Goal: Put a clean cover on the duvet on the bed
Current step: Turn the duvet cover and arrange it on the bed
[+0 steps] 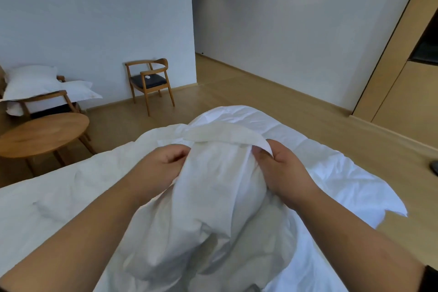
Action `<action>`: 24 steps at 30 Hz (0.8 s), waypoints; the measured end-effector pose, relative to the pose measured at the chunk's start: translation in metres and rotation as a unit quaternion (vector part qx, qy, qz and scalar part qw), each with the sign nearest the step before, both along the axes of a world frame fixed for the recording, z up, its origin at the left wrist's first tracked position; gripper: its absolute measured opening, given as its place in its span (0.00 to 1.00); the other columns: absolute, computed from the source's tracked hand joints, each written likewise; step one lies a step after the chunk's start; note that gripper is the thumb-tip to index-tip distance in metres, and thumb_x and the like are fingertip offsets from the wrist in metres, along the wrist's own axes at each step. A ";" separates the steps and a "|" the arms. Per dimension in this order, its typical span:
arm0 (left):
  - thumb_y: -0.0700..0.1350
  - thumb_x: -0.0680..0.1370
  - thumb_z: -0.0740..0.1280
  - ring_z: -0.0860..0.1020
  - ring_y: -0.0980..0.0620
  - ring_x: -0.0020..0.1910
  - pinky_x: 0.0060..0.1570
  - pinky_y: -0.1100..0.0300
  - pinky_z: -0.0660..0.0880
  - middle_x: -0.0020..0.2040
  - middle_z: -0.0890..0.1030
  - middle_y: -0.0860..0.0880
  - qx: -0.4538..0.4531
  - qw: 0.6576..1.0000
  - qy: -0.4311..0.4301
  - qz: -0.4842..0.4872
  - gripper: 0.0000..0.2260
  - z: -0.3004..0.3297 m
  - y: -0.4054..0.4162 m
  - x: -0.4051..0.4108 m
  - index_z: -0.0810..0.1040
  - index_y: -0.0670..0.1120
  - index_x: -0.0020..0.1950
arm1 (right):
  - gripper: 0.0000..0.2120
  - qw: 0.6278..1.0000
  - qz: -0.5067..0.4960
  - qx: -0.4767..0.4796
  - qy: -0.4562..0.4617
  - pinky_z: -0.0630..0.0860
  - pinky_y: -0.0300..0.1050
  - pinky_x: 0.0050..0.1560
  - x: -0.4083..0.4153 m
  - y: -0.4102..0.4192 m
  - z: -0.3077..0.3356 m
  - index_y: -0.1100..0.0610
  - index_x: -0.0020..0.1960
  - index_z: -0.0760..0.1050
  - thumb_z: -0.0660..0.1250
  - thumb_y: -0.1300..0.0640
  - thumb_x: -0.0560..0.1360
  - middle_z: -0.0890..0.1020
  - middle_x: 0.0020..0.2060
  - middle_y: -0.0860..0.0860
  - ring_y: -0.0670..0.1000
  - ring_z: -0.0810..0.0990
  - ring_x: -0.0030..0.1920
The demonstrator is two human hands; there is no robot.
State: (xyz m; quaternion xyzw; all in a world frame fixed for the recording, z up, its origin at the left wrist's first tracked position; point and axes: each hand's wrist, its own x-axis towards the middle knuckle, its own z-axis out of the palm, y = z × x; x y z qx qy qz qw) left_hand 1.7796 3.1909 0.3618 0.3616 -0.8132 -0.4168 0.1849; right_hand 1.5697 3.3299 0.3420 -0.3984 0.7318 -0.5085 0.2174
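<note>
A bunched mass of white bedding fills the lower middle, and I cannot tell the duvet from its cover within it. A flatter white sheet of cloth spreads out to the right over the bed's corner. My left hand grips a fold on the left of the bunch, fingers curled into the fabric. On the right side of the bunch, my right hand pinches a raised hem-like edge that arches between both hands. More white bedding lies flat to the left.
A round wooden table stands close to the bed's left side. Behind it an armchair holds two white pillows. A wooden chair stands at the wall. Wooden floor stretches ahead; wardrobe panels line the right.
</note>
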 end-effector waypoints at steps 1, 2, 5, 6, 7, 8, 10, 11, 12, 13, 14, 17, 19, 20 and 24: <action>0.55 0.79 0.66 0.80 0.58 0.46 0.45 0.64 0.73 0.46 0.83 0.57 -0.022 0.999 0.030 0.023 0.08 0.010 0.006 -0.001 0.83 0.54 0.49 | 0.17 1.000 -0.019 0.001 0.000 0.77 0.50 0.48 0.003 -0.002 -0.001 0.56 0.48 0.76 0.59 0.43 0.82 0.82 0.44 0.52 0.52 0.80 0.43; 0.60 0.76 0.67 0.78 0.58 0.45 0.43 0.63 0.72 0.45 0.81 0.58 -0.083 0.996 0.022 0.019 0.11 0.020 0.014 -0.004 0.82 0.55 0.48 | 0.18 0.999 -0.038 0.004 -0.002 0.75 0.48 0.46 0.005 -0.005 -0.002 0.56 0.47 0.75 0.59 0.42 0.82 0.81 0.42 0.52 0.51 0.79 0.42; 0.70 0.71 0.65 0.75 0.56 0.48 0.49 0.56 0.74 0.49 0.76 0.58 -0.300 0.938 -0.163 -0.056 0.20 0.024 0.048 -0.021 0.77 0.57 0.52 | 0.19 0.998 -0.062 0.017 -0.019 0.78 0.50 0.48 0.018 -0.013 -0.007 0.56 0.48 0.77 0.59 0.42 0.82 0.83 0.43 0.52 0.54 0.82 0.46; 0.69 0.74 0.64 0.75 0.53 0.49 0.51 0.54 0.74 0.49 0.75 0.56 -0.331 0.922 -0.189 -0.066 0.19 0.013 0.055 -0.028 0.76 0.55 0.52 | 0.18 0.998 -0.049 0.010 -0.049 0.79 0.53 0.49 0.021 -0.015 -0.009 0.57 0.48 0.78 0.60 0.42 0.81 0.84 0.44 0.53 0.56 0.83 0.48; 0.66 0.77 0.62 0.75 0.52 0.48 0.50 0.54 0.74 0.47 0.74 0.55 -0.337 0.922 -0.181 -0.057 0.16 -0.002 0.055 -0.035 0.76 0.54 0.50 | 0.18 0.996 -0.021 -0.002 -0.088 0.81 0.57 0.50 0.025 -0.016 -0.012 0.58 0.48 0.79 0.61 0.44 0.80 0.85 0.45 0.55 0.60 0.83 0.49; 0.62 0.79 0.62 0.74 0.52 0.46 0.49 0.54 0.74 0.46 0.74 0.55 -0.319 0.935 -0.153 -0.031 0.13 -0.015 0.053 -0.038 0.75 0.54 0.47 | 0.16 0.991 0.022 -0.018 -0.133 0.81 0.60 0.53 0.028 -0.017 -0.016 0.58 0.50 0.80 0.61 0.46 0.79 0.85 0.46 0.57 0.62 0.84 0.51; 0.54 0.81 0.63 0.75 0.54 0.45 0.46 0.57 0.74 0.44 0.75 0.55 -0.268 0.961 -0.065 0.012 0.10 -0.043 0.043 -0.038 0.76 0.52 0.44 | 0.14 0.969 0.117 -0.025 -0.216 0.79 0.62 0.58 0.031 -0.015 -0.025 0.59 0.54 0.81 0.62 0.51 0.82 0.85 0.51 0.61 0.63 0.84 0.55; 0.50 0.81 0.63 0.75 0.56 0.45 0.46 0.61 0.73 0.44 0.76 0.56 -0.247 0.968 -0.028 0.025 0.08 -0.054 0.040 -0.037 0.77 0.50 0.44 | 0.13 0.956 0.153 -0.022 -0.249 0.78 0.60 0.60 0.031 -0.014 -0.033 0.60 0.56 0.81 0.62 0.53 0.83 0.85 0.53 0.61 0.63 0.84 0.55; 0.46 0.80 0.64 0.75 0.58 0.46 0.45 0.66 0.72 0.44 0.77 0.56 -0.223 0.974 0.003 0.035 0.06 -0.066 0.039 -0.035 0.79 0.49 0.45 | 0.14 0.946 0.181 -0.015 -0.269 0.77 0.58 0.59 0.031 -0.014 -0.042 0.61 0.57 0.81 0.64 0.52 0.82 0.85 0.53 0.60 0.61 0.83 0.54; 0.43 0.80 0.64 0.75 0.59 0.46 0.45 0.68 0.70 0.44 0.77 0.57 -0.204 0.978 0.024 0.044 0.05 -0.076 0.040 -0.033 0.78 0.49 0.45 | 0.16 0.940 0.201 -0.010 -0.276 0.76 0.56 0.58 0.032 -0.015 -0.050 0.62 0.56 0.80 0.66 0.50 0.79 0.84 0.52 0.60 0.60 0.82 0.52; 0.42 0.80 0.65 0.74 0.60 0.47 0.44 0.69 0.69 0.44 0.76 0.57 -0.186 0.980 0.036 0.054 0.05 -0.085 0.041 -0.030 0.77 0.49 0.45 | 0.19 0.937 0.214 -0.001 -0.277 0.74 0.55 0.57 0.033 -0.018 -0.058 0.63 0.55 0.80 0.68 0.47 0.76 0.82 0.50 0.59 0.58 0.80 0.52; 0.42 0.79 0.68 0.74 0.62 0.48 0.43 0.69 0.69 0.45 0.75 0.57 -0.111 0.985 0.072 0.110 0.06 -0.106 0.045 -0.023 0.73 0.52 0.46 | 0.18 0.927 0.226 -0.003 -0.301 0.77 0.58 0.62 0.037 -0.026 -0.078 0.58 0.57 0.82 0.71 0.47 0.73 0.82 0.57 0.60 0.59 0.82 0.57; 0.43 0.78 0.69 0.75 0.62 0.47 0.44 0.72 0.69 0.45 0.76 0.60 -0.083 0.983 0.091 0.139 0.08 -0.113 0.044 -0.021 0.74 0.56 0.46 | 0.19 0.905 0.246 -0.013 -0.346 0.75 0.60 0.66 0.041 -0.032 -0.090 0.59 0.63 0.81 0.72 0.50 0.76 0.81 0.62 0.61 0.61 0.81 0.62; 0.42 0.78 0.69 0.75 0.62 0.46 0.44 0.72 0.69 0.43 0.76 0.62 -0.091 0.982 0.091 0.141 0.11 -0.116 0.044 -0.020 0.74 0.58 0.43 | 0.23 0.892 0.261 -0.009 -0.370 0.75 0.60 0.66 0.042 -0.035 -0.096 0.63 0.64 0.79 0.73 0.48 0.76 0.81 0.61 0.63 0.63 0.80 0.62; 0.36 0.76 0.68 0.76 0.60 0.45 0.43 0.72 0.68 0.41 0.77 0.61 -0.107 0.970 0.096 0.197 0.18 -0.122 0.044 -0.016 0.73 0.59 0.36 | 0.31 0.825 0.273 0.006 -0.495 0.72 0.63 0.64 0.041 -0.047 -0.106 0.68 0.56 0.77 0.68 0.38 0.77 0.79 0.55 0.66 0.63 0.77 0.57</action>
